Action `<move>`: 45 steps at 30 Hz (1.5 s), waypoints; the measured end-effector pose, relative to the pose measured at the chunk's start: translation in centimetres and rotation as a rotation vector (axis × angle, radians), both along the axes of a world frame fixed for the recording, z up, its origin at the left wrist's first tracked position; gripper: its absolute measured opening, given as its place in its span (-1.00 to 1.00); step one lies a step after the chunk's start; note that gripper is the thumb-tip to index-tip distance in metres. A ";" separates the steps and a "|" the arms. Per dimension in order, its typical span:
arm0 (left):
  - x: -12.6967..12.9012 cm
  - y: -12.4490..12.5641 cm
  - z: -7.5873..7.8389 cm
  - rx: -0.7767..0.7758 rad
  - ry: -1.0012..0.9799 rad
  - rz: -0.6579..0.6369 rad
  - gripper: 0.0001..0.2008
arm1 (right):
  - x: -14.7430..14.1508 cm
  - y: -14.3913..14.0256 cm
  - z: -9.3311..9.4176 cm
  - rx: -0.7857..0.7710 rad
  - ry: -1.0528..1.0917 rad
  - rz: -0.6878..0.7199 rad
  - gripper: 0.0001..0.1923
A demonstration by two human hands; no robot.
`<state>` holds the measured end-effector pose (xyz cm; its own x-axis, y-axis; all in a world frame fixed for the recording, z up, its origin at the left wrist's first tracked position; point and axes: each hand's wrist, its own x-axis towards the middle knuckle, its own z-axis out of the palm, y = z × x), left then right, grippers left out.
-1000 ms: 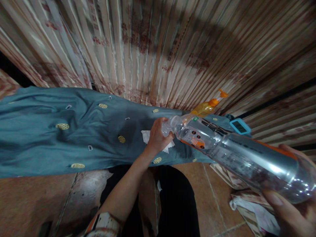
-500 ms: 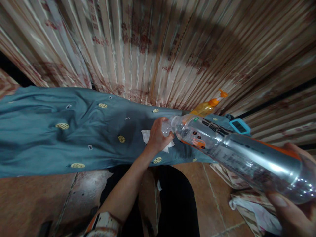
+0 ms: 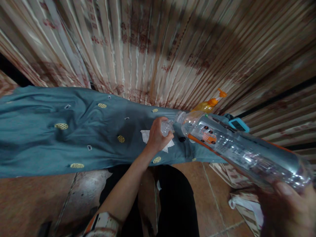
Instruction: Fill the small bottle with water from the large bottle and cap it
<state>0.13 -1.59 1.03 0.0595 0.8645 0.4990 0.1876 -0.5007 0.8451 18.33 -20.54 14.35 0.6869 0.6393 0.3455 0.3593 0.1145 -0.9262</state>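
My left hand (image 3: pixel 157 135) is wrapped round a small clear cup (image 3: pixel 167 127) above the cloth. A large clear plastic bottle (image 3: pixel 222 141) with an orange and grey label lies tilted in my right hand (image 3: pixel 291 200), which grips it near its base and is blurred. The bottle's open mouth points left at the cup, with a small gap between the two. Whether liquid is inside the cup or bottle is hard to tell. Under my left hand lies a white paper tissue (image 3: pixel 145 135).
A teal cloth with pineapple prints (image 3: pixel 98 131) covers the narrow surface. Behind the big bottle stand a yellow pump bottle (image 3: pixel 209 104) and a small blue-framed device (image 3: pixel 239 125). A small black object (image 3: pixel 182 139) lies near the cup. A pleated curtain (image 3: pixel 138 49) hangs behind.
The big bottle's mouth has drawn back to the right from the cup, and the bottle has rolled slightly. The small black object now shows. My left hand stays in place with the cup.
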 end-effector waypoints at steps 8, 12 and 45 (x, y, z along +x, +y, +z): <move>0.2 0.1 -0.5 0.025 -0.020 0.019 -0.53 | 2.5 1.5 -2.8 -0.081 0.285 0.055 -0.42; 0.2 0.1 -0.4 0.024 -0.014 0.003 -0.53 | 2.5 1.3 -2.3 -0.051 0.244 0.076 -0.39; 0.6 0.4 -1.1 0.098 -0.007 0.048 -0.48 | 2.4 1.8 1.3 0.050 -0.191 0.089 -0.36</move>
